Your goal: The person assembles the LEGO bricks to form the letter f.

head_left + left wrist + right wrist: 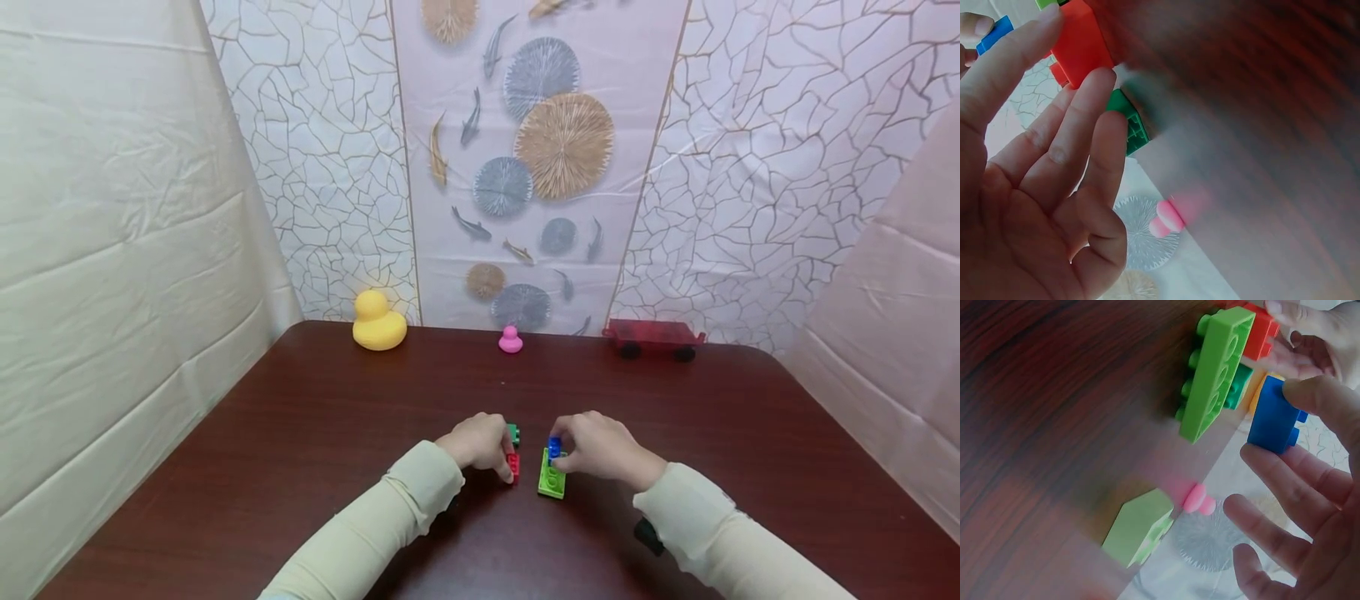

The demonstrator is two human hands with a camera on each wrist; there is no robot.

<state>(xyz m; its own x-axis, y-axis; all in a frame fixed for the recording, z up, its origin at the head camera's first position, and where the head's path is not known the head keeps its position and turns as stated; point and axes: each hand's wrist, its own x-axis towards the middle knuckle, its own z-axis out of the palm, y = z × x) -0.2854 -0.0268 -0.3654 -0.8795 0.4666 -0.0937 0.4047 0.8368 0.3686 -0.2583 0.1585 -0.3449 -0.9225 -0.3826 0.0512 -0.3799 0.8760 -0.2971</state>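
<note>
My left hand (477, 442) pinches a red toy brick (1082, 44) between thumb and fingertips, low over the table. With thumb and fingers, my right hand (603, 448) holds a blue brick (1270, 415) in the air, apart from the light green brick below it. That long light green brick (552, 482) lies studs down, its hollow underside showing upward. Just beyond the red brick sits a dark green brick (513, 433), partly hidden by the left hand. A pale green brick (1138, 528) stands on the table in the right wrist view; the right hand hides it from the head view.
Along the table's far edge stand a yellow duck (378, 323), a small pink duck (511, 340) and a red toy wagon (652, 335) with black wheels. Hanging cloths (142, 208) enclose the brown table (247, 467) at the back and both sides.
</note>
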